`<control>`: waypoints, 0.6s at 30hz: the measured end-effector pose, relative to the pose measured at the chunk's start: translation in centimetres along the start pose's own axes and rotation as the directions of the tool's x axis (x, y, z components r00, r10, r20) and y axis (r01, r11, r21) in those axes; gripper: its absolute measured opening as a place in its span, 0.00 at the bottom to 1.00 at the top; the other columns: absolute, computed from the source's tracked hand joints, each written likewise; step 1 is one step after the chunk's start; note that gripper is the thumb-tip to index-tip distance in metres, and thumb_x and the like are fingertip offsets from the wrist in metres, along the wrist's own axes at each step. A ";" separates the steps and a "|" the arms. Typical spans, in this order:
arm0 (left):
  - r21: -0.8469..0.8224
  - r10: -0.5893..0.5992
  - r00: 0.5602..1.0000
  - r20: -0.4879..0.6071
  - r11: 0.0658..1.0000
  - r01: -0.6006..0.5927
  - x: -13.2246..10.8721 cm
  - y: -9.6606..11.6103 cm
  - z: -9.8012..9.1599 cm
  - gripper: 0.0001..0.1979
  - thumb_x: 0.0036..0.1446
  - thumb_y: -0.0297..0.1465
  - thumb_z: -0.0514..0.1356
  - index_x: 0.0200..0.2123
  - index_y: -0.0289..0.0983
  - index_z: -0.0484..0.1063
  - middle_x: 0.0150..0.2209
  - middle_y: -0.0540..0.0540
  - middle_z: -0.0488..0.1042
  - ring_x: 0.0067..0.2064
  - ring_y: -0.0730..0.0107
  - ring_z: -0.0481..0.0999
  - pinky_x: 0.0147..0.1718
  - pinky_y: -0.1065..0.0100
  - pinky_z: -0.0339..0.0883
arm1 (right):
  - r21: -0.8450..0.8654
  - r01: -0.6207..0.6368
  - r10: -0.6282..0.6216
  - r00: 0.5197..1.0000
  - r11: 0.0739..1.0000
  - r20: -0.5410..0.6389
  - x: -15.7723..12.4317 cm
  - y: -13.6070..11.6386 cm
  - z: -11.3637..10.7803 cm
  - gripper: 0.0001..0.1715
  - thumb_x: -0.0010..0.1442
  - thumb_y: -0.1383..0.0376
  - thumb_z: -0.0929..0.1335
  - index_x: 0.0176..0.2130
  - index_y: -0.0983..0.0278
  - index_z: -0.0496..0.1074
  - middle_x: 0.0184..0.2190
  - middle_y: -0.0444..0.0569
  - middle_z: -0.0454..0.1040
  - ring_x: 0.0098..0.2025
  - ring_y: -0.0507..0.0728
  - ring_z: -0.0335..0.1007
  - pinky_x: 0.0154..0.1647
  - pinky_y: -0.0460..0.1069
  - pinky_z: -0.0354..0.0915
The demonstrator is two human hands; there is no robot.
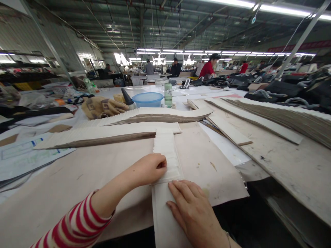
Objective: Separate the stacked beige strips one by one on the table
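Note:
A long white strip of material (167, 151) lies lengthwise on the brown paper-covered table (77, 179), running toward me. My left hand (150, 169), in a red-and-white striped sleeve, is closed with its fingers curled on the strip's left edge, where a fold or top layer ends. My right hand (192, 210) lies flat with fingers stretched out, pressing the lower part of the strip near the table's front edge.
Fanned rows of white strips (108, 136) lie beyond the hands, with more (271, 117) to the right. A blue bowl (148, 99), a green bottle (168, 95) and a patterned tan bag (102, 106) stand farther back. Other people work at distant tables.

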State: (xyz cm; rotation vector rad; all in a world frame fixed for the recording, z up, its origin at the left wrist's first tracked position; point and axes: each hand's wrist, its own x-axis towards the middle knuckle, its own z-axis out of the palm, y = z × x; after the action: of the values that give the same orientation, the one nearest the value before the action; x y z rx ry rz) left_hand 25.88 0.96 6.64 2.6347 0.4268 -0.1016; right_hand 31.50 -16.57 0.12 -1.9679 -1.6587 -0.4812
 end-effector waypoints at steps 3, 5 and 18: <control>-0.101 0.004 0.999 0.038 0.995 0.000 0.1 -0.3 -0.3 0.07 0.50 0.31 0.51 0.27 0.37 0.66 0.28 0.51 0.70 0.30 0.70 0.67 0.29 0.71 0.59 | 0.023 -0.004 0.004 1.000 1.000 0.005 0.0 0.1 0.1 0.17 0.59 0.63 0.61 0.47 0.65 0.67 0.41 0.50 0.72 0.43 0.58 0.65 0.43 0.53 0.63; -0.181 -0.001 0.997 0.072 0.983 0.014 0.2 -0.5 -0.2 0.09 0.52 0.33 0.50 0.31 0.37 0.67 0.30 0.50 0.71 0.32 0.70 0.68 0.30 0.71 0.60 | 0.032 -0.007 0.007 1.000 0.999 0.010 0.0 0.1 0.1 0.17 0.59 0.63 0.62 0.47 0.65 0.67 0.41 0.50 0.72 0.43 0.57 0.65 0.43 0.53 0.63; -0.223 0.037 0.984 0.173 0.975 0.003 2.1 1.3 0.7 0.21 0.40 0.22 0.53 0.41 0.36 0.68 0.38 0.48 0.73 0.39 0.68 0.71 0.40 0.71 0.63 | 0.027 -0.028 0.027 0.998 0.999 0.051 0.3 0.0 0.1 0.16 0.57 0.62 0.64 0.46 0.64 0.66 0.39 0.50 0.71 0.42 0.57 0.66 0.42 0.53 0.64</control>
State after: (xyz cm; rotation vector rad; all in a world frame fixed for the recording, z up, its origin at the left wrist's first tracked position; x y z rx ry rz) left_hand 28.26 0.11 6.35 2.3842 0.3341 -0.2641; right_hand 31.58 -16.28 0.25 -1.9957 -1.6583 -0.3992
